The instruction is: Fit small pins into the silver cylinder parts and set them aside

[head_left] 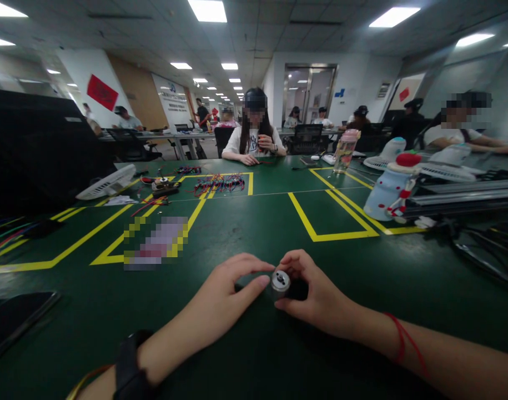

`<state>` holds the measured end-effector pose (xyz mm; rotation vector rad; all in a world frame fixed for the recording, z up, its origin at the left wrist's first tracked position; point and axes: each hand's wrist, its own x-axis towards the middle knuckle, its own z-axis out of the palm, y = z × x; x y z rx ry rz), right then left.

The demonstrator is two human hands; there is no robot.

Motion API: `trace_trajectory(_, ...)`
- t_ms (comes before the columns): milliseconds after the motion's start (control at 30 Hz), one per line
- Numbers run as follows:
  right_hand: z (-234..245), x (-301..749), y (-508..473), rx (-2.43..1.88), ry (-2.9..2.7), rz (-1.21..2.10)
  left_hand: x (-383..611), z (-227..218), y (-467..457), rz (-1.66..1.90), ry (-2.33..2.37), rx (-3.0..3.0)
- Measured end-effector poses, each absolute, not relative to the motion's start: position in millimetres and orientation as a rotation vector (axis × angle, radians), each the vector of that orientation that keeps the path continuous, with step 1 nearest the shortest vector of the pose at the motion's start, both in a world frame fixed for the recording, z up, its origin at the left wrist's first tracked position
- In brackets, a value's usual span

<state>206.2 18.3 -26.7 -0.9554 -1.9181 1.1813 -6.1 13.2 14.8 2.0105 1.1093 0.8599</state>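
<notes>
A small metal cylinder (281,282), probably a small motor, stands upright on the green table in front of me. Its silver top carries a dark raised centre with small holes. My right hand (310,289) curls round it from the right, thumb at the near side and fingertips at the far side. From the left, my left hand (237,280) reaches in with thumb and index finger apart. Those fingertips come right up to the cylinder's edge; I cannot tell if they touch it.
A bundle of red and blue wires (219,185) lies farther back, left of centre. Yellow tape (345,236) marks the table. At right are a blue bottle (381,191), a clear bottle (346,151) and black cables (482,255). A dark tablet-like slab (20,322) lies left; a person (254,130) sits opposite.
</notes>
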Motion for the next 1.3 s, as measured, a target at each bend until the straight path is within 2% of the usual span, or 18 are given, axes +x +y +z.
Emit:
trace_trajectory(200, -30, 206, 20, -0.932, -1.944, 1.151, 18, 21, 20, 0.859, 1.029, 2.037)
trace_trajectory(400, -25, 206, 17, -0.944, -2.025, 1.05, 0, 21, 25, 1.018, 1.214, 1.9)
trace_trajectory(600, -28, 206, 16, -1.019, -2.031, 0.925, -3, -8, 19, 0.728, 1.198, 2.121)
trace_trajectory(800, -28, 205, 18, -1.054, -2.044, 0.923, 4, -21, 13, 0.624, 1.369, 2.251)
trace_trajectory(967, -25, 206, 17, -1.07, -2.06, 0.943, -17, -7, 15, 0.75, 1.294, 2.008)
trace_trajectory(1067, -23, 207, 17, -1.085, -2.062, 0.97, -52, -4, 17, 0.862, 1.493, 1.809)
trace_trajectory(1300, -23, 205, 16, -1.108, -2.05, 0.974, -129, -28, 20, 1.157, 1.593, 1.278)
